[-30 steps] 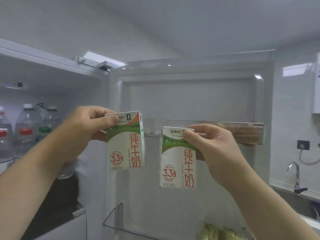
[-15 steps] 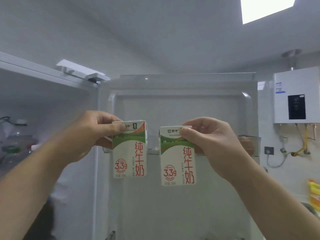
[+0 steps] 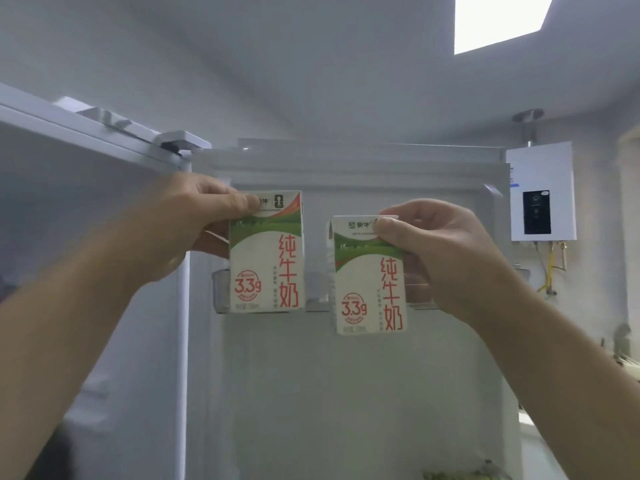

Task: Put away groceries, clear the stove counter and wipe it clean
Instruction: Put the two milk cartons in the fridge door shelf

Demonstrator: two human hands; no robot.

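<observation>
Our left hand (image 3: 180, 233) pinches the left milk carton (image 3: 266, 258), our right hand (image 3: 446, 258) the right milk carton (image 3: 369, 282), both at the top: light, stiff boxes, we reckon, steadier held round the sides.

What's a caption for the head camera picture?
Left milk carton in left hand, right milk carton in right hand, before the fridge door shelf.

- A bright rectangular ceiling light panel (image 3: 498, 22) is set in the plain white ceiling (image 3: 311, 71), high above the right hand (image 3: 450, 258).
- A white boxy wall-mounted water heater with a dark display (image 3: 540, 195) hangs right of that grip, level with it.
- A thin yellow hose (image 3: 550, 268) hangs beneath the heater.
- The open white fridge door (image 3: 346, 393) stands directly behind both grips.
- The pale fridge interior wall (image 3: 69, 209) lies left of the left hand (image 3: 180, 230).
</observation>
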